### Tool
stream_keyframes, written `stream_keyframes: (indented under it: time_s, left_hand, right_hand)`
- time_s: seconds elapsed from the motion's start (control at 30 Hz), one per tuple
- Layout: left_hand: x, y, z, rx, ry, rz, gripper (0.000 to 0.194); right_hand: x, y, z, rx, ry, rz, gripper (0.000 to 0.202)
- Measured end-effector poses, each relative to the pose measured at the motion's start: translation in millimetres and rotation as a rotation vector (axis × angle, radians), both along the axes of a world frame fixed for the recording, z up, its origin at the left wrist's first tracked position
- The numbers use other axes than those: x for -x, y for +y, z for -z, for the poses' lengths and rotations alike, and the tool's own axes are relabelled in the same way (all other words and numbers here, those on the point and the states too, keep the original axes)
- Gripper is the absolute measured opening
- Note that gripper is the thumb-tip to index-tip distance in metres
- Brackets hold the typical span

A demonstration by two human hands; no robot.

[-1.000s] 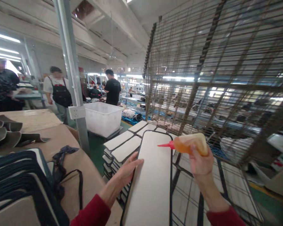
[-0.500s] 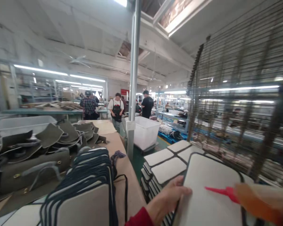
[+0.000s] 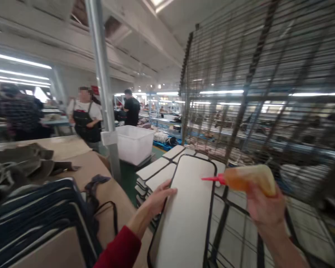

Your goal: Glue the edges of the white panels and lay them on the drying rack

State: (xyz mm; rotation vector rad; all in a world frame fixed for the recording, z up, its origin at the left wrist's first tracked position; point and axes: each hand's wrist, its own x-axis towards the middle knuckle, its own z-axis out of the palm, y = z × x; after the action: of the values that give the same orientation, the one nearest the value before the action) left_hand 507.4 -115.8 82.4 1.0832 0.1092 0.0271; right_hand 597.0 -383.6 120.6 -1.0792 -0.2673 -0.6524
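A pale rectangular panel (image 3: 188,201) with rounded corners and dark edging lies tilted in front of me. My left hand (image 3: 159,197) grips its left edge, thumb on the face and fingers at the rim. Wrapped round an orange-yellow squeeze bottle (image 3: 237,178) is my right hand (image 3: 266,204). The bottle lies sideways, its thin red nozzle pointing left above the panel's upper right part. Similar pale panels (image 3: 160,176) are stacked behind and beneath it.
At left, a brown-topped table (image 3: 123,214) carries a row of dark-edged panels (image 3: 39,219) and olive pieces (image 3: 19,163). A metal post (image 3: 102,74), a white bin (image 3: 135,143) and wire racks (image 3: 217,85) stand beyond. Several people are in the background.
The view has swung right. My right hand has come into clear sight with the bottle, and the held panel shows more of its length. My left hand still grips its edge.
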Motion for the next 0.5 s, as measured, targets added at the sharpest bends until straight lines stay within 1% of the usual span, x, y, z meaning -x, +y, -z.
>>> stream_keyframes:
  time_s: [0.07, 0.1, 0.17, 0.27, 0.3, 0.33, 0.37, 0.4, 0.5]
  left_hand:
    - [0, -3, 1.6, 0.004, -0.005, 0.055, 0.047]
    - [-1, -5, 2.3, 0.013, 0.004, 0.066, 0.047]
    - [-2, -8, 3.2, 0.033, 0.030, 0.063, 0.047]
    - [-7, -8, 3.2, 0.045, 0.069, 0.040, 0.047]
    - [-8, -7, 3.1, 0.039, 0.073, 0.041, 0.047]
    - [-9, -7, 3.2, 0.029, 0.074, 0.048, 0.047]
    - [-10, -6, 3.4, 0.015, 0.073, 0.062, 0.048]
    - [-10, -7, 3.7, 0.001, 0.067, 0.085, 0.049]
    - [-9, -10, 5.2, -0.026, 0.037, 0.173, 0.050]
  right_hand:
    - [-2, -12, -2.6, -0.032, 0.001, 0.049, 0.052]
    - [3, -14, 0.0, -0.034, 0.010, 0.056, 0.054]
    - [24, -11, 13.9, -0.002, 0.052, 0.031, 0.052]
    - [72, -5, 44.1, 0.099, 0.149, -0.078, 0.044]
    - [85, -4, 50.9, 0.122, 0.171, -0.106, 0.044]
    - [92, -4, 54.1, 0.130, 0.187, -0.119, 0.044]
    - [94, -5, 53.2, 0.107, 0.186, -0.098, 0.045]
    - [90, -6, 48.4, 0.070, 0.169, -0.058, 0.046]
    - [55, -13, 22.8, -0.042, 0.080, 0.084, 0.050]
